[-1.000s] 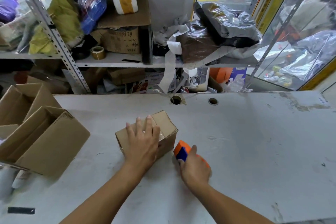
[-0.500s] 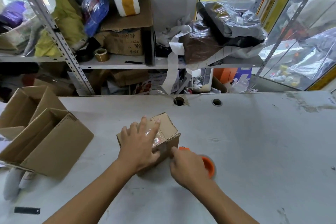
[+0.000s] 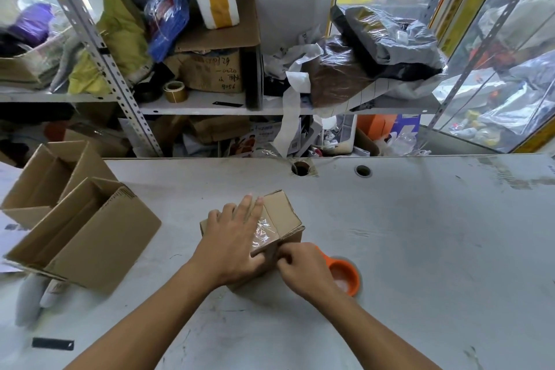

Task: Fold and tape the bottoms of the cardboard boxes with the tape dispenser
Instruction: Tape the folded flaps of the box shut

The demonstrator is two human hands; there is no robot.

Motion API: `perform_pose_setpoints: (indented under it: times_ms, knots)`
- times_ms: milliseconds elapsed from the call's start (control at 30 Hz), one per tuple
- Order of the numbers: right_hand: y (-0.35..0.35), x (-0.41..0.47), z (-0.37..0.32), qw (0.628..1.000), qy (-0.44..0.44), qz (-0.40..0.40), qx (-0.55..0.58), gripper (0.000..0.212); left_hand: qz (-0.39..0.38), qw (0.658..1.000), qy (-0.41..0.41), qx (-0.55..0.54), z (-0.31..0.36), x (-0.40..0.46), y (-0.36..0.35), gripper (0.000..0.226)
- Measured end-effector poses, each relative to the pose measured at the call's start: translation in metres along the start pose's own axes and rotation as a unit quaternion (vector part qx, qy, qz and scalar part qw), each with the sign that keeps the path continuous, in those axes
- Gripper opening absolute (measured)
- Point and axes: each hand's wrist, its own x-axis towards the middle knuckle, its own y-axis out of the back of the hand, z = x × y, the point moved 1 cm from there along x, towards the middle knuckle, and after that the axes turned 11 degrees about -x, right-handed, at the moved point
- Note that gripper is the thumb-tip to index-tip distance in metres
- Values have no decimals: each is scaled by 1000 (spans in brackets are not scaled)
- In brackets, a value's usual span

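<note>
A small cardboard box sits on the white table with its flaps folded shut and a strip of clear tape along the seam. My left hand lies flat on top of the box, fingers straight, pressing it down. With curled fingers, my right hand pinches the tape end against the box's near right edge. The orange tape dispenser lies on the table just right of my right hand, apart from the fingers.
Two open cardboard boxes lie on their sides at the left of the table. A black strip lies near the front left edge. Two cable holes mark the far edge. Cluttered metal shelves stand behind.
My right hand has let go of the dispenser, which now lies on the table, and has moved to the box's near edge. The left hand slid slightly left on the box top.
</note>
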Motion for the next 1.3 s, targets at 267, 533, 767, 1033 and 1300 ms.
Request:
perform_pose_setpoints:
  times_ms: [267,533,767,1033,1300]
  knots:
    - [23,5,-5,921,270,170,-223,34,17,992,-120,-26,-24,-16,15,72]
    - [5,11,-16,903,305,238,-189,16,245,954,-154,-80,-14,-43,-11,19]
    - [3,12,-19,906,299,221,-200,13,245,956,-138,-84,-9,-45,-6,19]
    - [1,16,-20,911,291,212,-202,15,230,959,-147,-69,-4,-36,-2,26]
    - [11,9,-29,933,233,129,-243,61,-33,999,15,-34,-35,-2,18,110]
